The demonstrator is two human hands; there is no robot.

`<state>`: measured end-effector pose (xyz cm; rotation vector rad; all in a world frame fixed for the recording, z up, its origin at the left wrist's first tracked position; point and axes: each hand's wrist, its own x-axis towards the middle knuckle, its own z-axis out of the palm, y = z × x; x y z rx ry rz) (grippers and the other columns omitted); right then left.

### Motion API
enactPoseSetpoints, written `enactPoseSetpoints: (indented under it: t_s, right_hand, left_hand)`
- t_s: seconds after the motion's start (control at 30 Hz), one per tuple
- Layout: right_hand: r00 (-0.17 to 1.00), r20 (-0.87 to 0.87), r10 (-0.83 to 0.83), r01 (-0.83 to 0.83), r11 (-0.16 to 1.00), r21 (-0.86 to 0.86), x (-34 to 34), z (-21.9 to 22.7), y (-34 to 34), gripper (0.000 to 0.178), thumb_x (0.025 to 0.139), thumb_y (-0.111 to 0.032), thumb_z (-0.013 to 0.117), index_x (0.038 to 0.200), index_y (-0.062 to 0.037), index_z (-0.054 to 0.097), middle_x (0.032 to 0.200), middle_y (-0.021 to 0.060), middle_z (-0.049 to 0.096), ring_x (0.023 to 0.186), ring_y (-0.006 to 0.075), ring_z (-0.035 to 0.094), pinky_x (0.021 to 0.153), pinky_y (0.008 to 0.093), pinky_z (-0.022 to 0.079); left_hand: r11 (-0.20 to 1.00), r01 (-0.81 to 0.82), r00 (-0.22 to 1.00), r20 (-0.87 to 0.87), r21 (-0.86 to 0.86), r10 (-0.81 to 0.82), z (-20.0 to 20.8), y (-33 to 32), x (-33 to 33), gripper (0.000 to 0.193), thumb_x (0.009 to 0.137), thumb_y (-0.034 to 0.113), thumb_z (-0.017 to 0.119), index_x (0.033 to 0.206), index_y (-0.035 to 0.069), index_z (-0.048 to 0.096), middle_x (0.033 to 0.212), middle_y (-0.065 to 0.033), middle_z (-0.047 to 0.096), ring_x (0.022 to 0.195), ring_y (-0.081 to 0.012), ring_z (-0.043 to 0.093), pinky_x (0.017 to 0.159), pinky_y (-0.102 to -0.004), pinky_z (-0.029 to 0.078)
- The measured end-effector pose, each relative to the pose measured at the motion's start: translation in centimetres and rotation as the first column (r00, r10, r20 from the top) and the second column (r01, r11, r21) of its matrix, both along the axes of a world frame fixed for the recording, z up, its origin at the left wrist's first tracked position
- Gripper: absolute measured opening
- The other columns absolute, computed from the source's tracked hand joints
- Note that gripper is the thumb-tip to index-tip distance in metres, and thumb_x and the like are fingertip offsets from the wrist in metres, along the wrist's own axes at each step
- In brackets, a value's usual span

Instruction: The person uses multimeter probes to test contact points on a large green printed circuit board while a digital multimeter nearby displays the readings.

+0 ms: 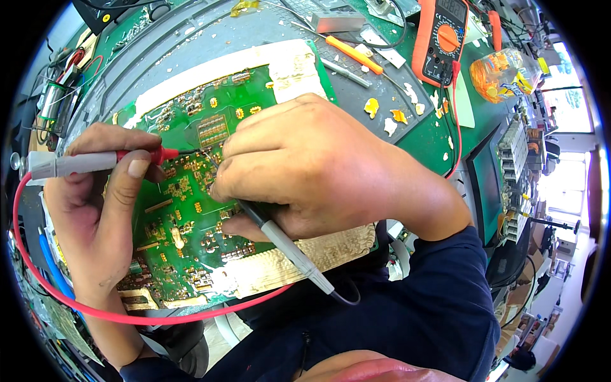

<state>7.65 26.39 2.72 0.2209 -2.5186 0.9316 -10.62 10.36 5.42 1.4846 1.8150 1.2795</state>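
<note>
A large green circuit board (181,219) lies before me, with cream-coloured sealant strips (203,79) along its far and near edges. My left hand (105,197) is closed around a red and grey test probe (83,164), whose dark tip points right onto the middle of the board. In my right hand (312,165) is a black and grey test probe (289,251), slanting down to the right. Its tip is mostly hidden behind my fingers, close to the red probe's tip. Whether both tips touch the board I cannot tell.
An orange multimeter (439,41) stands at the far right with a red lead plugged in. Nearby are an orange-handled screwdriver (353,54), a grey pen-like tool (345,72), peel scraps (372,107) and a plastic bottle (506,73). The red lead (159,318) loops across the near side.
</note>
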Motion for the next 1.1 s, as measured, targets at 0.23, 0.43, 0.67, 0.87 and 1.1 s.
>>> enactPoseSetpoints:
  t_s: [0.23,0.43,0.67,0.87,1.1]
  right_hand:
    - [1.000,-0.008,-0.007,0.007,1.000,0.013,0.08,-0.03,-0.12,0.022,0.066,-0.017,0.079,0.073,-0.0041,0.062,0.075,0.0111,0.063,0.075,0.0356,0.066,0.065,0.0467,0.052]
    - [1.000,-0.002,-0.010,0.010,1.000,0.020,0.10,0.02,-0.05,0.023,0.065,-0.016,0.079,0.073,-0.0041,0.062,0.075,0.0109,0.063,0.075,0.0352,0.066,0.065,0.0466,0.052]
    - [1.000,0.010,-0.004,0.004,1.000,0.030,0.05,0.11,-0.06,0.021,0.065,-0.015,0.078,0.074,-0.0047,0.062,0.075,0.0104,0.063,0.075,0.0346,0.067,0.064,0.0465,0.052]
    - [1.000,0.015,-0.001,0.000,0.999,0.037,0.07,0.14,-0.03,0.021,0.066,-0.016,0.078,0.076,-0.0052,0.063,0.076,0.0092,0.063,0.075,0.0337,0.067,0.064,0.0461,0.052]
    - [1.000,0.020,-0.004,0.003,0.999,0.045,0.16,0.19,0.07,0.022,0.068,-0.017,0.079,0.078,-0.0058,0.063,0.076,0.0082,0.063,0.076,0.0329,0.067,0.064,0.0453,0.053]
  left_hand:
    - [1.000,-0.010,1.000,0.009,-0.017,0.010,0.05,-0.12,0.03,0.015,0.100,0.007,0.061,0.107,-0.005,0.065,0.094,-0.0080,0.063,0.081,-0.0143,0.061,0.075,-0.0271,0.048]
    - [1.000,-0.021,0.999,0.031,0.002,0.021,-0.09,0.06,0.06,0.013,0.098,0.004,0.063,0.105,-0.006,0.067,0.094,-0.0086,0.066,0.081,-0.0140,0.063,0.074,-0.0255,0.050]
    - [0.999,-0.034,0.999,0.040,0.018,0.034,-0.06,0.05,0.03,0.012,0.096,0.002,0.063,0.103,-0.006,0.068,0.094,-0.0089,0.067,0.081,-0.0133,0.064,0.074,-0.0243,0.050]
    - [0.999,-0.032,0.998,0.056,0.007,0.032,-0.11,0.06,0.02,0.011,0.097,0.001,0.062,0.103,-0.006,0.068,0.093,-0.0089,0.067,0.082,-0.0131,0.064,0.075,-0.0241,0.050]
    - [0.999,-0.033,0.999,0.032,0.008,0.033,-0.09,0.12,0.14,0.012,0.096,0.001,0.062,0.103,-0.006,0.068,0.092,-0.0090,0.067,0.081,-0.0134,0.063,0.075,-0.0249,0.050]
